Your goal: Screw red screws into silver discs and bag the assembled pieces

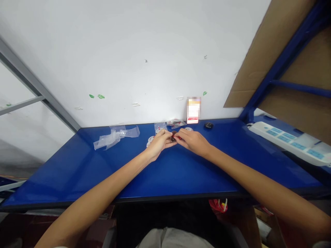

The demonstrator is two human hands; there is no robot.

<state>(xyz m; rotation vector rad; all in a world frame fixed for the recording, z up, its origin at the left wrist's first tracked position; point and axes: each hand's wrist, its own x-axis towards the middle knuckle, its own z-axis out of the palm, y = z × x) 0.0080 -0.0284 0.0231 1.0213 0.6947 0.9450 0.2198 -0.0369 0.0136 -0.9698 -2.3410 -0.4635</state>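
Observation:
Above the far middle of a blue tabletop (pixel 165 175), my two hands meet over a small round dark-and-red item (pixel 173 136). My left hand (pixel 158 142) pinches it from the left, thumb on top and fingers below. From the right, my right hand (pixel 195 140) has its thumb and fingertips closed on the item's red part. Fingers cover much of it, so its exact kind does not show. Beside my left hand lie white round pieces (pixel 150 140) with red marks, partly hidden. Another white round piece (pixel 189 128) shows behind my right hand.
Clear plastic bags (pixel 116 136) lie at the left. Bagged round pieces (pixel 176 123) and a small bag (pixel 160 126) sit by the wall. A lit phone (pixel 193 113) leans there, near a small black object (pixel 208 125). A white power strip (pixel 289 141) runs along the right.

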